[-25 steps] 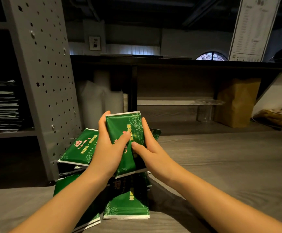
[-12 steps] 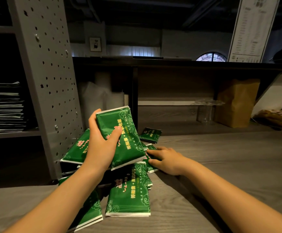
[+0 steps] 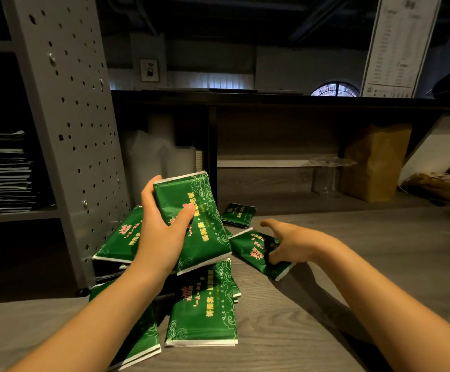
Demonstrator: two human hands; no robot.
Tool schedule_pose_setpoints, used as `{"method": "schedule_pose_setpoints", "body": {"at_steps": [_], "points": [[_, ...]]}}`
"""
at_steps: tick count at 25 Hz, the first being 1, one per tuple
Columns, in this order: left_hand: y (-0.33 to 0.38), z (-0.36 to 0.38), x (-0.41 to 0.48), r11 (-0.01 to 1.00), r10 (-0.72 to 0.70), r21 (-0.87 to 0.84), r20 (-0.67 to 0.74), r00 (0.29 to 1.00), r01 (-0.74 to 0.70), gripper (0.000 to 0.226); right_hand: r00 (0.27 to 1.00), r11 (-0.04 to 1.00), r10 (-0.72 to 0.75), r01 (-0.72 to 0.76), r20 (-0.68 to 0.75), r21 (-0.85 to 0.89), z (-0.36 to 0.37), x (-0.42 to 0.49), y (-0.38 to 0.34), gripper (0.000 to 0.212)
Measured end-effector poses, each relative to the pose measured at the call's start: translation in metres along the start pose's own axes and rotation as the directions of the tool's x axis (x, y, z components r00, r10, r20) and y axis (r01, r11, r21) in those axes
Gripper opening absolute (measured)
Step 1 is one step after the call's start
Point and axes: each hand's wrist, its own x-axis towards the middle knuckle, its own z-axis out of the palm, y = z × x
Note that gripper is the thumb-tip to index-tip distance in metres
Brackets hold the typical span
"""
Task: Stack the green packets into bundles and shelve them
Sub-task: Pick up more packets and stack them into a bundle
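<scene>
Nearest, on the wooden table (image 3: 326,331), a flat stack of green packets (image 3: 202,315) lies face up, and more packets (image 3: 140,342) sit partly hidden under the left forearm. Above them the left hand (image 3: 162,232) grips a bundle (image 3: 202,226) of packets, held tilted off the table, with the thumb across the printed front and the fingers wrapped round the left edge. Just to the right, the right hand (image 3: 293,245) has its fingers curled onto a single packet (image 3: 253,251) that slants low at the table — the thumb sticks out above it. Behind the left hand a leaning packet (image 3: 121,237) rests against a grey perforated panel (image 3: 70,116). One small packet (image 3: 238,214) lies apart, farther back. Beyond are a pile of papers (image 3: 3,170) on a shelf (image 3: 17,216) at left, and a clear cup (image 3: 326,175) beside a brown paper bag (image 3: 374,162) at right.
</scene>
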Motion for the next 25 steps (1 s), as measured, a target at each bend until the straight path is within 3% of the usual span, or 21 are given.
{"method": "schedule_pose_setpoints", "body": {"at_steps": [4,7,10,12,14,16,18,25], "points": [[-0.002,0.001,-0.001,1.0,-0.015,0.001,0.012,1.0,0.015,0.051,0.999,0.999,0.032,-0.032,0.031,0.002,-0.005,-0.002,0.001,0.09],[-0.001,0.002,-0.001,1.0,-0.02,0.0,0.01,1.0,0.02,0.051,0.999,0.992,0.014,-0.019,0.035,0.128,-0.003,0.0,0.004,0.083],[-0.001,0.002,-0.002,1.0,-0.022,-0.004,0.0,1.0,0.022,0.052,0.992,0.947,-0.053,0.087,-0.115,0.31,0.001,0.003,0.005,0.071],[0.0,0.002,-0.001,0.999,-0.04,-0.013,0.001,0.999,0.04,0.052,0.942,0.851,-0.085,0.238,-0.325,0.468,0.001,0.003,0.002,0.063],[0.001,0.002,0.001,0.998,-0.062,-0.028,-0.003,0.998,0.061,0.051,0.87,0.67,-0.081,0.409,-0.486,0.619,-0.002,-0.001,-0.008,0.057],[0.001,0.002,0.002,0.995,-0.088,-0.044,-0.012,0.996,0.088,0.048,0.832,0.496,-0.098,0.516,-0.545,0.698,-0.003,-0.01,-0.02,0.057],[0.002,0.002,0.003,0.992,-0.114,-0.063,-0.021,0.993,0.112,0.045,0.819,0.42,-0.17,0.564,-0.549,0.711,0.001,-0.019,-0.034,0.058],[0.0,0.006,0.001,0.989,-0.092,-0.12,-0.056,0.994,0.085,0.029,0.792,0.555,-0.275,0.594,-0.545,0.583,0.045,-0.026,-0.074,0.066]]}}
